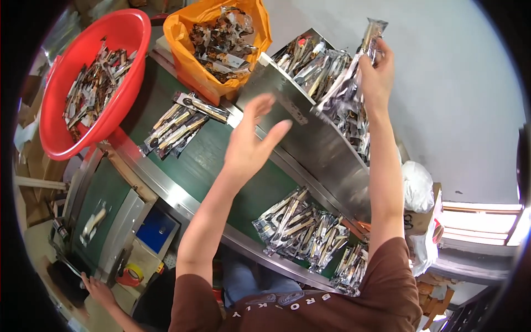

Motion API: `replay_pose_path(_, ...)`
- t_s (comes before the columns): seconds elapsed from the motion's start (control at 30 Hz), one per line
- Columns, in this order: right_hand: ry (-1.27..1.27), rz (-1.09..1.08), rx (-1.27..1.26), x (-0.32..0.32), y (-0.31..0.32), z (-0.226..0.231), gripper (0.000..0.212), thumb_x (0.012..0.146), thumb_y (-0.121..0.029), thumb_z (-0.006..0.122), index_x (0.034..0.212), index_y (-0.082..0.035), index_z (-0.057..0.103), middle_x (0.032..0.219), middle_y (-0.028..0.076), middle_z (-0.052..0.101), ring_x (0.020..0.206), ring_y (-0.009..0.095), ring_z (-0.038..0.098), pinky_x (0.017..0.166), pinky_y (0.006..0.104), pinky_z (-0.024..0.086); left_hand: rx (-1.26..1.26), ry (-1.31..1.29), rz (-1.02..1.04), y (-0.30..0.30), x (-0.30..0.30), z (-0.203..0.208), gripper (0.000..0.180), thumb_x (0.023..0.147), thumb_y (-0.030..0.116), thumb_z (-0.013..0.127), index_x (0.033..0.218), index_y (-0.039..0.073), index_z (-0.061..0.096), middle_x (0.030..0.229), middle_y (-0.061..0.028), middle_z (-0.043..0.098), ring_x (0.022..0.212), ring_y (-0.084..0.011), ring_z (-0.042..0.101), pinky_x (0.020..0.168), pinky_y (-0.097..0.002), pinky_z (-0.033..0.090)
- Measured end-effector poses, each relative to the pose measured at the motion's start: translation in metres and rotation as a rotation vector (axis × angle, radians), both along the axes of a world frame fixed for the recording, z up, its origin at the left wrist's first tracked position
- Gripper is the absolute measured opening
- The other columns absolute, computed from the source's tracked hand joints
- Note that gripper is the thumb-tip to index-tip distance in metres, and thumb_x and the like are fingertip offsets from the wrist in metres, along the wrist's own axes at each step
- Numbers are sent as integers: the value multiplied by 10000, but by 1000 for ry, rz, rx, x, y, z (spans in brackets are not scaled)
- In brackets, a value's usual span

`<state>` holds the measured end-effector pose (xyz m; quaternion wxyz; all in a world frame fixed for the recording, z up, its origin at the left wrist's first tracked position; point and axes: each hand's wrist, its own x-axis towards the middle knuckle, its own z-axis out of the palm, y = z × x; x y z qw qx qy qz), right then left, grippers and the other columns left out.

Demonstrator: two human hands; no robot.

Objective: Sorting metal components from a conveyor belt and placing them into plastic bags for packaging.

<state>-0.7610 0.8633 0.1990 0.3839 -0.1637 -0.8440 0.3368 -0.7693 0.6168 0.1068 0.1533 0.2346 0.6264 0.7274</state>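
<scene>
Over the far end of a metal bin (337, 157), my right hand (379, 80) is closed on a slim clear packet (371, 33) that sticks up past the fingers. Inside the bin lie many similar packets (323, 72), holding pale sticks and dark pieces. My left hand (251, 138) hovers by the bin's near wall with its fingers apart and nothing in them. Left of that hand, a small pile of packets (180, 127) rests on the green conveyor belt (193, 166). A longer heap of packets (298, 227) lies on the belt close to my body.
A red basin (142, 50) of packets stands at the far left, beside an orange bag (177, 33) of dark packets. At lower left, another person's hand (99, 290) is near a second belt (113, 205) bearing one packet. A white bag (416, 185) sits at right.
</scene>
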Motion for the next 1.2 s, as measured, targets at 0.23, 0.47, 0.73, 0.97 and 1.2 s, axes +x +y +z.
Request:
replay_pose_path(0.23, -307, 596, -495, -18, -125, -32, 478, 844, -205, 597, 1235, -2, 411, 959, 94, 597, 734, 139, 605, 629, 270, 480, 189, -379, -160, -27, -49, -19, 381, 808, 157, 635, 1125, -12, 506, 929, -59, 599, 771, -108, 574, 694, -257, 474)
replay_pose_path(0.47, -826, -519, 434, -26, 43, -56, 710, 743, -496, 639, 1133, 68, 454, 1040, 192, 583, 977, 336, 579, 801, 413, 478, -1053, 341, 320, -140, -109, -137, 625, 773, 192, 647, 1268, -48, 350, 1188, -254, 483, 1106, -358, 485, 931, -379, 384)
replay_pose_path(0.73, -733, -522, 112, -11, 124, -111, 319, 641, -207, 682, 753, 88, 629, 682, 166, 634, 673, 317, 638, 602, 382, 499, -573, 132, 99, -90, -16, -141, 455, 809, 149, 628, 1217, 37, 459, 1149, -126, 535, 1058, -219, 502, 855, -312, 426)
replay_pose_path(0.97, -110, -125, -591, 66, 58, -32, 216, 768, -93, 578, 940, 38, 589, 772, 49, 593, 644, 107, 542, 527, 242, 415, -331, -143, -169, -62, 17, -70, 368, 826, 160, 617, 1154, 28, 517, 1134, -100, 564, 1034, -185, 531, 880, -298, 413)
replay_pose_path(1.2, -120, -169, -585, 228, -119, -51, 460, 796, -61, 608, 1211, 29, 433, 977, 45, 574, 871, 87, 535, 769, 214, 423, 238, -804, -574, 31, 116, -2, 532, 873, 163, 567, 1313, 10, 309, 1194, -129, 518, 1040, -190, 527, 863, -297, 429)
